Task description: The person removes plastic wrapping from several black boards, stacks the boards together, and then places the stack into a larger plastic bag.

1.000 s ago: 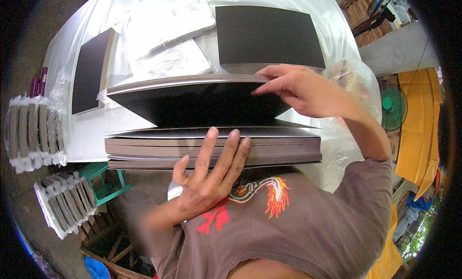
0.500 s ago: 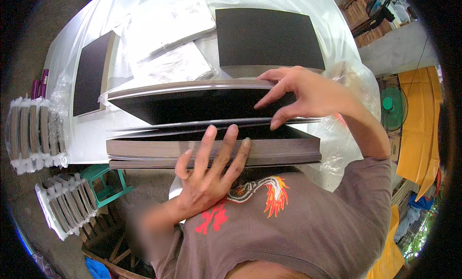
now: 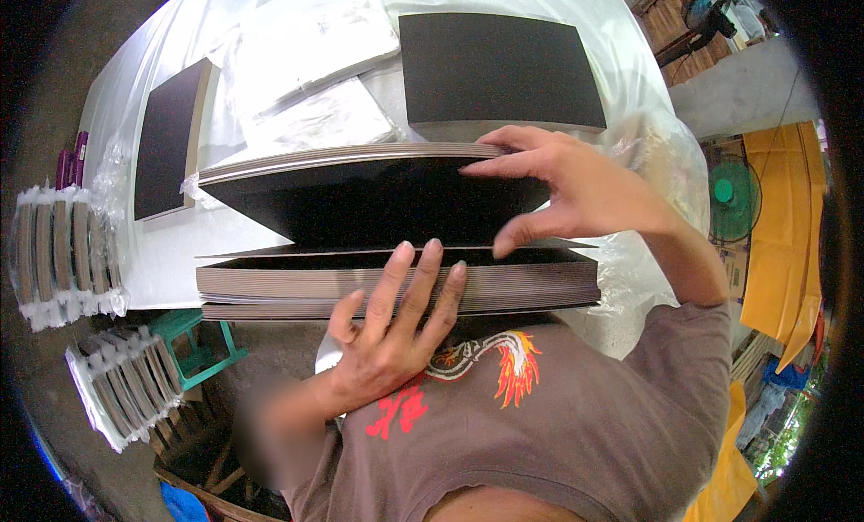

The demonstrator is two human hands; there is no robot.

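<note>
In front of me lies a thick stack of black sheets [image 3: 261, 285] with grey-brown edges, parted into two sections. The upper section [image 3: 360, 193] is tilted back, its black inner face showing. My left hand [image 3: 387, 328] rests with spread fingers against the near edge of the lower section, fingertips over its top. My right hand [image 3: 549, 184] is at the right of the gap, thumb and fingers wide apart. Its fingers touch the upper section's edge and inner face, and its thumb is down at the lower section's top sheet. How the sheets are joined is hidden.
Another black slab [image 3: 499, 72] lies at the back right, and one more [image 3: 168, 144] at the left. Clear-wrapped white packs [image 3: 310, 58] lie between them on the white-covered table. Wrapped bundles [image 3: 67, 252] stand at the left, near a green stool [image 3: 202, 351]. A fan [image 3: 724, 191] stands right.
The loose sheet in the gap has dropped onto the lower section, and the gap looks wider. My right thumb has moved slightly left and down. My left hand has barely moved.
</note>
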